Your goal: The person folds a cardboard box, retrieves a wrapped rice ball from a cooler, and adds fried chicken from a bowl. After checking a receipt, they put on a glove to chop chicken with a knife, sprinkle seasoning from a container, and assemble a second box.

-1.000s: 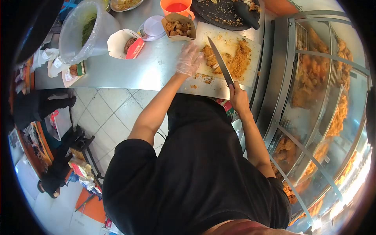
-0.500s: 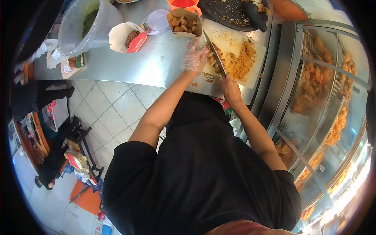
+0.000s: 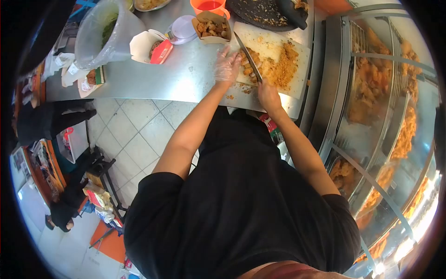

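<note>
My right hand [image 3: 269,96] grips the handle of a long kitchen knife [image 3: 249,56]. The blade slants up and left over a white cutting board [image 3: 301,79]. Cut pieces of fried chicken [image 3: 246,69] lie along the blade's left side, and golden crumbs [image 3: 284,67] are spread to its right. At the board's left edge is my left hand [image 3: 227,66] in a clear plastic glove, its fingers stretched out and apart. Just beyond it stands an open cardboard box [image 3: 211,40] holding chicken pieces.
Left along the steel counter [image 3: 186,79] are a white scale [image 3: 183,29], a red-and-white carton [image 3: 151,49] and a plastic-lined tub [image 3: 100,39]. A dark stone mortar [image 3: 260,16] stands behind the board. To the right is a glass display case [image 3: 371,116] of fried chicken.
The whole view has shifted slightly. Both hands keep nearly the same places by the board, with the knife still in my right hand. More chicken pieces show left of the blade.
</note>
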Available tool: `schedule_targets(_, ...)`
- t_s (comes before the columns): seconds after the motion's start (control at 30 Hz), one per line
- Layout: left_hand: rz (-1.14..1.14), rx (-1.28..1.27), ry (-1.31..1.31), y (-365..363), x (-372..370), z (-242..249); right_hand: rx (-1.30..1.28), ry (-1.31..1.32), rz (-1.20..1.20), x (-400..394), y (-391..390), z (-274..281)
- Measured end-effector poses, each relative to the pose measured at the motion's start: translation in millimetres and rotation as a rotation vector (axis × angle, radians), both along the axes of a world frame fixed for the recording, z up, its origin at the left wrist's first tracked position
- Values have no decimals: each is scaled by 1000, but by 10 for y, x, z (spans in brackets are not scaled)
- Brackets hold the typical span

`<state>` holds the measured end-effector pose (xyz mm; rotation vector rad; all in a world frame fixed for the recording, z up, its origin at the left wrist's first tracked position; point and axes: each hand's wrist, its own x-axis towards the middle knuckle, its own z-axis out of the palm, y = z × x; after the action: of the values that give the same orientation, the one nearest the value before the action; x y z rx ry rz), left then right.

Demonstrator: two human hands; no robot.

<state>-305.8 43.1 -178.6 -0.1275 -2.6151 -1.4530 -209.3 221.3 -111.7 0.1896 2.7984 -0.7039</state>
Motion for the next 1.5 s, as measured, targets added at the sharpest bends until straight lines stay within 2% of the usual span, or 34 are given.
schedule_targets(0.17,-27,-69,-22,-25,91,136,0,-56,-29,268,67,96)
schedule_targets(0.27,-74,-100,3,-67,124,181,-33,30,17,-70,-1,123)
schedule_targets(0.37,-13,-211,39,-20,56,65,-13,24,13,-122,13,40)
schedule_targets(0.47,125,-153,-106,130,15,116,-13,24,44,120,173,69)
schedule_targets(0.6,57,-124,-129,180,-37,385,14,40,27,39,82,56)
schedule_targets(0.77,-55,-131,-154,15,1,259,-3,58,-27,155,22,20)
schedule_targets(0.87,-137,-249,-126,-2,118,241,-6,-56,-80,370,87,116)
schedule_targets(0.97,-329,-536,-77,-12,220,432,-38,-90,-65,465,208,157)
schedule_targets(1.07,-505,-683,59,-11,148,714,-196,0,-155,714,430,260)
schedule_targets(1.17,-582,-883,22,149,69,967,-243,177,-234,919,649,406)
schedule_targets(1.27,-605,-925,-40,335,-52,1038,-123,-4,-347,954,782,476)
schedule_targets(1.4,-582,-660,54,481,-115,666,-14,69,-326,947,864,349)
schedule_targets(1.5,-483,-496,150,617,-50,476,-66,148,-296,810,881,364)
